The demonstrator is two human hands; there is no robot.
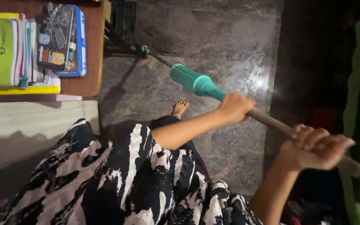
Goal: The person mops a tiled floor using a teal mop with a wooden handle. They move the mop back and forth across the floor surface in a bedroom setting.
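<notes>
Overhead, one head view, dim light.

Hidden or cut off: far end of the pole (271,121) runs out of sight behind the right hand at 4 o'clock; whatever head it carries is not shown. The dark zone at 2 o'clock is unreadable. The book stack (5,50) is cropped at the left edge.

Items:
- Pole: slim grey shaft, ribbed teal plastic grip (194,81) at centre, slanting from 11 toward 4 o'clock above the floor.
- Left hand (235,107): fingers clamped around the shaft just below the grip.
- Right hand (315,146): fingers curled tight on the shaft, lower down.
- Floor (213,37): polished mottled stone, glare spot.
- Bare foot (180,108), centre.
- Black-and-white patterned garment (117,183), 7 o'clock.
- Wooden table (92,50), 10 o'clock, bearing books and a flat blue-edged case (61,39).
</notes>
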